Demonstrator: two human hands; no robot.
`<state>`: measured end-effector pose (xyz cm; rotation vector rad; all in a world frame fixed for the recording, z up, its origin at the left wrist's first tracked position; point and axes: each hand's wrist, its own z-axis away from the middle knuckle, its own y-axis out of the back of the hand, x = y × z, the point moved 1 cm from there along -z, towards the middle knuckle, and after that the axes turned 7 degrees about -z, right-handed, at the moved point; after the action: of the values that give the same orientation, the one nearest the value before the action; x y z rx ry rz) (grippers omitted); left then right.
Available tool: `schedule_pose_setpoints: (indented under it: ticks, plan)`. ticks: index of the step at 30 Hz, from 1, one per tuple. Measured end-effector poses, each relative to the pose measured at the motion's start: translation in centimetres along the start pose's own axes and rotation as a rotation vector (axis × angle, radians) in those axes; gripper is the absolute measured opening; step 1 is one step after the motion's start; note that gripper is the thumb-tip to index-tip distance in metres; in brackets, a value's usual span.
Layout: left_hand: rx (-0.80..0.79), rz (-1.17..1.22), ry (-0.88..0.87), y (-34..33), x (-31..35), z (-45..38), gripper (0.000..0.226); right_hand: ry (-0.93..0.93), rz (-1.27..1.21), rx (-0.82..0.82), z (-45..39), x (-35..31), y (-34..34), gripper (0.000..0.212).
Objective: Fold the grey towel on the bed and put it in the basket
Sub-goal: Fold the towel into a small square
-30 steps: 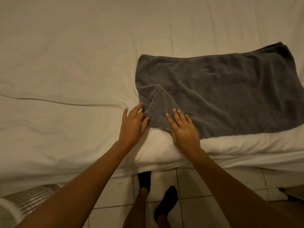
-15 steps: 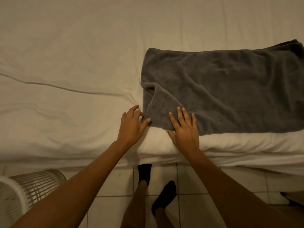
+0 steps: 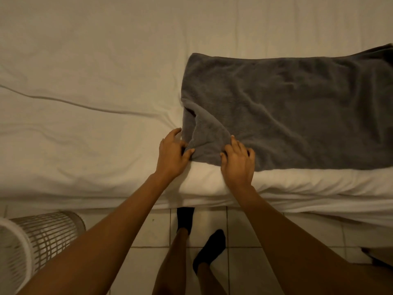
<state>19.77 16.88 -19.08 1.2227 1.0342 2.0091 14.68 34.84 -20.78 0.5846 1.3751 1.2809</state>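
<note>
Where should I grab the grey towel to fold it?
Probably its near-left corner, coming from the bed's near edge. The grey towel lies flat except there, where a fold stands up; the left hand and right hand already grip it.

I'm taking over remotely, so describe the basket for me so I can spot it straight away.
Start at the white bed and look down past its near edge to the tiled floor. The basket stands at the lower left, beside the left arm: a pale, round, slatted tub with a thick white rim, the only container there.

Pale tiled floor (image 3: 153, 231) w/ grout lines; dim warm light (yellowish cast).
</note>
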Motion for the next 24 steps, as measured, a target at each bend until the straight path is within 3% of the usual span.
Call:
schedule_pose_setpoints:
  ticks: [7, 11, 16, 20, 24]
  plan:
    - [0.072, 0.105, 0.042, 1.0, -1.6, 4.2, 0.016, 0.158, -0.081, 0.105, 3.1, -1.0, 0.3, 0.013]
    - [-0.024, 0.067, 0.11, 0.5, -3.0, 5.9, 0.019, 0.215, -0.151, 0.007, 5.3, -1.4, -0.2, 0.005]
    - [0.069, 0.168, 0.158, 0.6, -1.7, 4.3, 0.026, 0.172, -0.266, 0.018, 4.2, -1.5, 0.3, 0.021]
    - [0.131, 0.025, 0.025, 1.8, -1.2, 0.9, 0.029, 0.144, -0.284, -0.091, 2.8, -2.4, 0.6, 0.047]
    - [0.14, -0.263, -0.264, 3.0, -0.9, -3.8, 0.04, 0.094, -0.193, -0.15, 1.4, -4.4, -0.2, 0.058]
